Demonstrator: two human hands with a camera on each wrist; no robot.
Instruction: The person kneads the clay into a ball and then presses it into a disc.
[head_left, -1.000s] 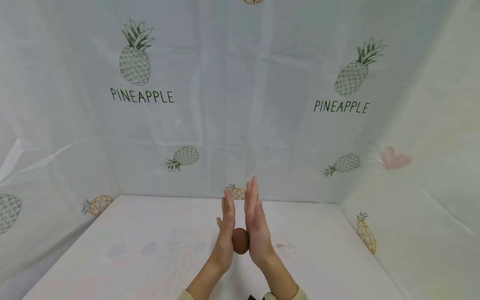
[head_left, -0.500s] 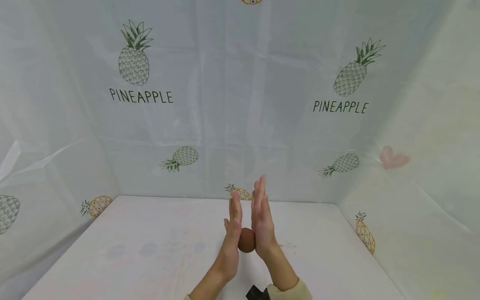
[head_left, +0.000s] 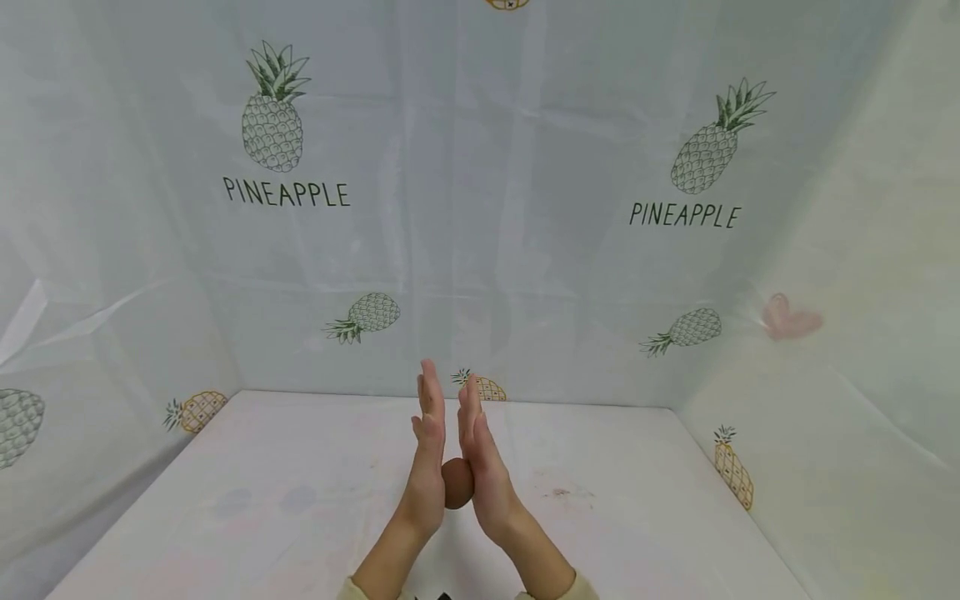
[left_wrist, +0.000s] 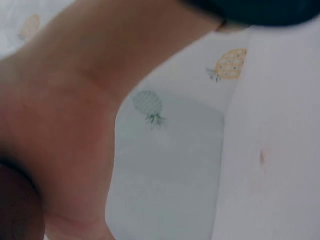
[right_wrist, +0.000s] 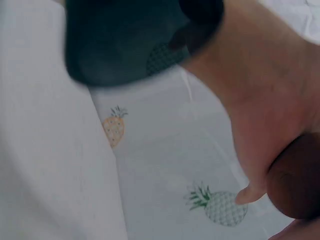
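Observation:
A brown ball (head_left: 457, 483), smooth and clay-like, sits between my two palms above the table in the head view. From the left, my left hand (head_left: 426, 479) presses on it with straight fingers that point forward and up. My right hand (head_left: 489, 483) presses from the other side, its fingers straight too. The left fingertips reach slightly higher in the picture than the right ones. In the right wrist view the ball (right_wrist: 295, 177) lies against the palm, with faint marks on its surface. Only part of the ball (left_wrist: 19, 205) shows at the corner of the left wrist view.
Below the hands spreads a white table (head_left: 300, 467) with faint pinkish and bluish patches. A small brownish smear (head_left: 561, 492) marks it to the right of the hands. Pale sheeting (head_left: 465, 208) printed with pineapples hangs behind the table and along both sides.
Both hands and the ball shifted a little right, then left to where they are now. The left hand has slid forward against the right, whose fingertips are now the lower ones.

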